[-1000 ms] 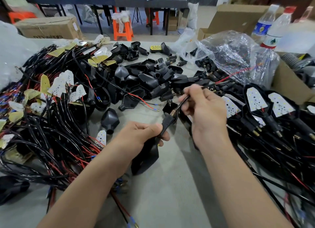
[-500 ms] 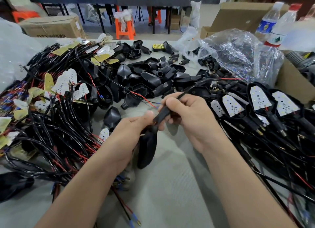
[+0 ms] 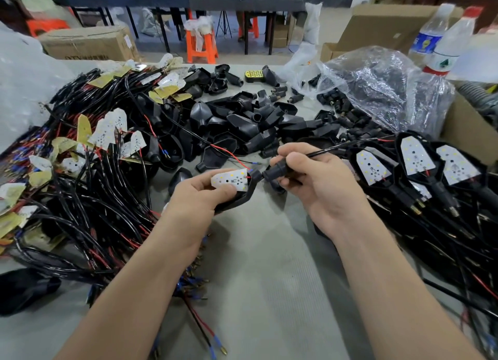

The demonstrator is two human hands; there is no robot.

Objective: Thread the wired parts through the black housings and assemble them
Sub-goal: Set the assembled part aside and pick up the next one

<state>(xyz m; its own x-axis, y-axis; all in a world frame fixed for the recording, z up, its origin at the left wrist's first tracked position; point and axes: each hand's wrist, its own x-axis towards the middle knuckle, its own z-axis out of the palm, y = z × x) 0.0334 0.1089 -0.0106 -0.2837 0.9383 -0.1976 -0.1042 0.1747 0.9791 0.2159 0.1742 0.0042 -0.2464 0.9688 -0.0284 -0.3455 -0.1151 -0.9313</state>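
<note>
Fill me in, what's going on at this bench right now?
A person is assembling a light unit. The left hand holds a black housing with a white LED board lying at its open face. The right hand grips the black stem at the housing's neck, its cable trailing right. Loose wired boards lie left, empty housings in the middle, finished units right.

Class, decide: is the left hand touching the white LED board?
Touching. Head view: the left hand pinches the white LED board, thumb on its lower edge, against the black housing.
</note>
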